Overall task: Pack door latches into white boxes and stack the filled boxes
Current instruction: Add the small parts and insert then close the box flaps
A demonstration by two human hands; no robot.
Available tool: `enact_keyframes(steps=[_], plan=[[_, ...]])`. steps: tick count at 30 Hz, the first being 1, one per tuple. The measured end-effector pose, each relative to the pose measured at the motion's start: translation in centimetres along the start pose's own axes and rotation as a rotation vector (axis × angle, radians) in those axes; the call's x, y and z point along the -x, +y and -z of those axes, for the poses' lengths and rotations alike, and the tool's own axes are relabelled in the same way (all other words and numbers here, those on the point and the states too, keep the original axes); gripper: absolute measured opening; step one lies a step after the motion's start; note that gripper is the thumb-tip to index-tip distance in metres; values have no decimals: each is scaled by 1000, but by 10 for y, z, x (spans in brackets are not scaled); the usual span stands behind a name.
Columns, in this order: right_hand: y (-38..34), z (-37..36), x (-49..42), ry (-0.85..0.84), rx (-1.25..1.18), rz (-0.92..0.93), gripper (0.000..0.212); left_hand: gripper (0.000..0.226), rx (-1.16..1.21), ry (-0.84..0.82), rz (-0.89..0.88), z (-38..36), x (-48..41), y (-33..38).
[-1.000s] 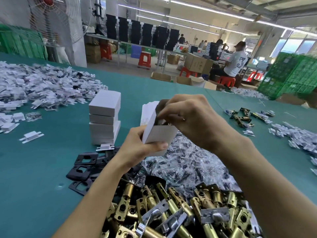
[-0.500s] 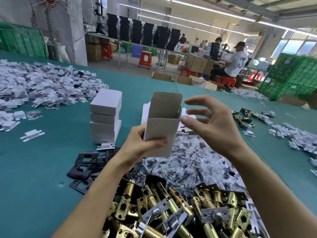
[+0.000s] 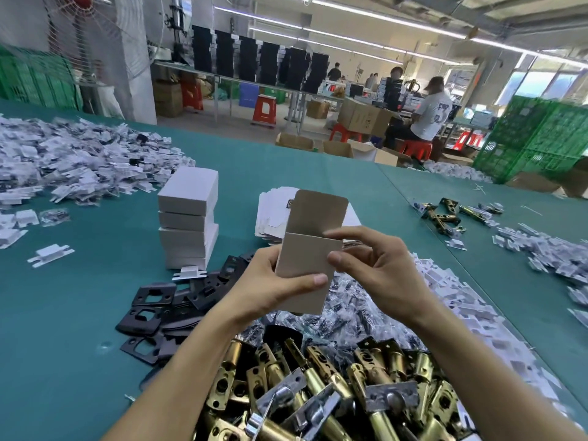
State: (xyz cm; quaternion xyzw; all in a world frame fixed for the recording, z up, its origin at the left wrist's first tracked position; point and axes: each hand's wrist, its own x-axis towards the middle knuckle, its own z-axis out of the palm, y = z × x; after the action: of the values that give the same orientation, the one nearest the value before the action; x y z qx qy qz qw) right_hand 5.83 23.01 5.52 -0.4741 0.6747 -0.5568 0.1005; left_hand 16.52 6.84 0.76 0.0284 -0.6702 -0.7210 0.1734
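a factory packing hall. a long green-covered bench runs far back, heaped with loose brass door latches near and bagged white parts far left, beside a stack of white boxes. beyond it stand green plastic crates at right, cardboard cartons, red stools, a big caged fan far left, a seated worker and strip lights overhead.

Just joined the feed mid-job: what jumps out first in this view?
At centre, the left hand grips an open box, flap up, while the right hand pinches its right edge. A heap of brass door latches fills the near foreground below them, and a stack of closed white boxes stands on the green table to the left.
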Motion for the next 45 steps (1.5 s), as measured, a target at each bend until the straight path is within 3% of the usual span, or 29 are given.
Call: enact_keyframes(steps=[4, 8, 13, 18, 21, 23, 27, 31, 34, 36, 40, 45], plan=[[11, 8, 2, -23, 4, -26, 26, 50, -218, -43, -21, 2, -4, -10], [34, 13, 9, -54, 124, -90, 31, 65, -294, 118, -130, 11, -6, -14], [48, 18, 16, -32, 79, -137, 31, 35, -281, 123, -229, 10, -7, -20], [48, 17, 16, -71, 83, -135, 30, 39, -243, 149, -252, 10, -7, -22], [48, 17, 14, -98, 213, -125, 30, 26, -272, 126, -270, 11, -7, -25], [47, 16, 14, -135, 323, -112, 35, 19, -318, 127, -267, 10, -7, -26], [45, 14, 14, -186, 322, -128, 46, 15, -424, 136, -191, 12, -11, -26], [43, 16, 10, -233, 353, -135, 25, 13, -505, 130, -173, 11, -13, -25], [39, 20, 10, -279, 382, -157, 21, 12, -511, 105, -168, 10, -12, -23], [35, 21, 9, -228, 376, -112, 29, 11, -513, 98, -161, 11, -12, -23], [23, 12, 7, -11, 30, -21, 42, 11, -498, 85, -154, 11, -13, -24], [20, 3, 4, 16, 66, -52, 21, 21, -396, 91, -146, 10, -11, -24]])
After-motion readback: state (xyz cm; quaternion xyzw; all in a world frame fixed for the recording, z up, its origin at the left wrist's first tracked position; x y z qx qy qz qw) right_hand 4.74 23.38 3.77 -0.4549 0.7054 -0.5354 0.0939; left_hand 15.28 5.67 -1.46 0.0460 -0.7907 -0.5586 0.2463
